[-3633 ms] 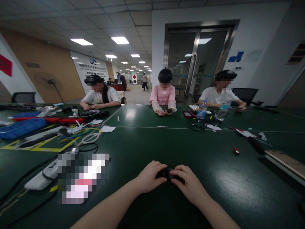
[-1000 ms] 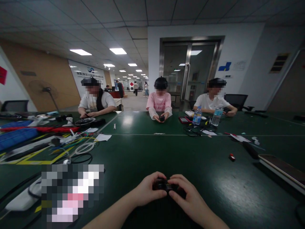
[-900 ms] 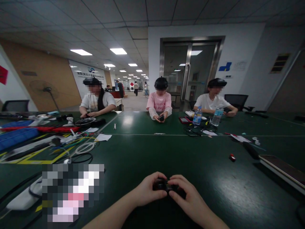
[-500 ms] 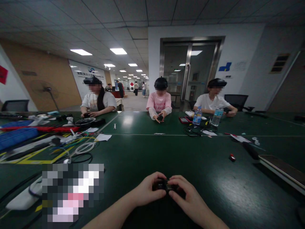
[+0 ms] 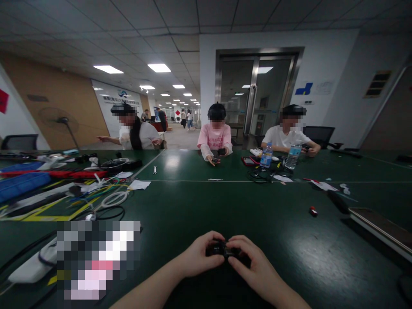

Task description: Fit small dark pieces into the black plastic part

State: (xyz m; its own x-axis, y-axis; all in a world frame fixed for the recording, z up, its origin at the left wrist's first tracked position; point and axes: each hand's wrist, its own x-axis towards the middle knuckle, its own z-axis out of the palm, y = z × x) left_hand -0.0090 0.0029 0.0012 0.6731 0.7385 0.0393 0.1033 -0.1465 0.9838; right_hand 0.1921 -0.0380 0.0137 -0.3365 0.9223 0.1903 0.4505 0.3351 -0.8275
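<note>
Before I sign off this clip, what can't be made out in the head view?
All in the head view:
Black object: partly covered by the fingers of the left hand and right hand; one piece or two, I cannot tell.
White bar: one end hidden by the pixelated patch.
Blue tray: cut off by the left edge.
Bottle label: print too small to read.
</note>
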